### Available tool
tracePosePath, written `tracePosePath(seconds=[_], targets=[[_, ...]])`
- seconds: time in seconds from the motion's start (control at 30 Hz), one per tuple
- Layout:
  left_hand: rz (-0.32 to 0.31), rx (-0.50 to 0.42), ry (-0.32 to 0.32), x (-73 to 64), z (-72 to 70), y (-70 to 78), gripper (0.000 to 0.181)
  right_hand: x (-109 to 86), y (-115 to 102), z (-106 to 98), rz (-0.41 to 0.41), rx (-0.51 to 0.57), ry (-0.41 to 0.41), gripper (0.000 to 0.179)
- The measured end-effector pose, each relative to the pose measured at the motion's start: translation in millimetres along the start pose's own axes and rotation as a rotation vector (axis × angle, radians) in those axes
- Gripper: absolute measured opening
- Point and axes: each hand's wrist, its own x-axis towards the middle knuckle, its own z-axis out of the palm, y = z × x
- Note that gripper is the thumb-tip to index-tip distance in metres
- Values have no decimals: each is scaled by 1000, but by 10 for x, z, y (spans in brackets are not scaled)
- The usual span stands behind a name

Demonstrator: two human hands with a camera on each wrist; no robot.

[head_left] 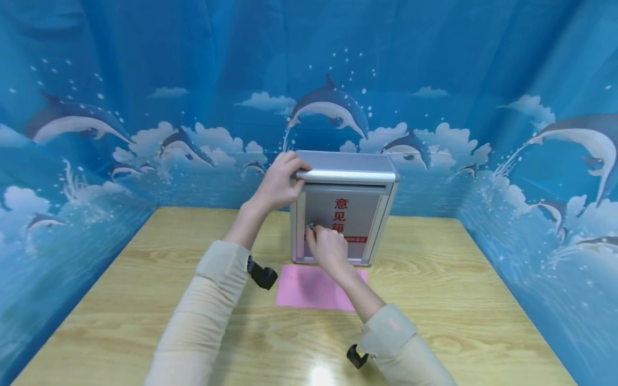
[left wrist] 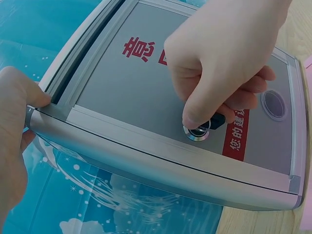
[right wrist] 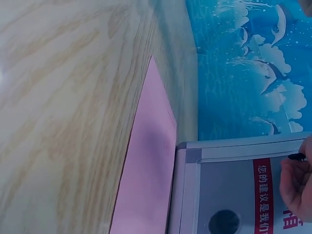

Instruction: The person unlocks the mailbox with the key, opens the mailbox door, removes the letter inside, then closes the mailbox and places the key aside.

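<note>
A silver suggestion box point(head_left: 347, 161) with red lettering on its grey front stands upright on the table. My left hand point(head_left: 279, 179) grips its upper left corner, thumb at the front edge and fingers over the top. My right hand point(head_left: 329, 247) is at the left side of the front panel, pinching a black-headed key point(left wrist: 217, 121) between thumb and curled fingers. The key is at the round metal lock point(left wrist: 196, 134), and the hand partly covers both. A round window point(left wrist: 274, 105) shows low on the panel in the left wrist view.
A pink sheet of paper point(head_left: 309, 289) lies on the wooden table point(head_left: 425, 300) just in front of the box. Blue dolphin-print curtains point(head_left: 217, 64) hang behind the table and along both sides.
</note>
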Motion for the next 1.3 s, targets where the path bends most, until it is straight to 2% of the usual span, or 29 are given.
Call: tracePosePath(seconds=[0.1, 0.23, 0.37, 0.57, 0.63, 0.8, 0.9, 1.03, 1.3], targets=[[-3, 0, -1, -7, 0, -7, 23, 16, -13, 1, 19, 28, -3, 40], [-6, -9, 3, -10, 2, -24, 23, 27, -9, -10, 105, 148, -65, 41], [-3, -17, 10, -22, 6, -36, 23, 10, 34, -13, 263, 364, -180, 43], [-19, -19, 7, -41, 15, -43, 23, -5, 64, -14, 551, 758, -336, 48], [-22, -19, 6, -40, 17, -46, 24, -5, 62, -10, 629, 878, -364, 47], [-15, -20, 15, -29, 17, -44, 24, 6, 77, 28, 742, 1109, -376, 41], [-7, -23, 17, -20, 23, -39, 24, 11, 84, 32, 787, 1172, -368, 37], [-2, -26, 22, -11, 27, -34, 24, 18, 77, 13, 833, 1199, -357, 36], [4, -22, 28, -7, 31, -34, 25, 12, 59, 6, 862, 1252, -342, 33]])
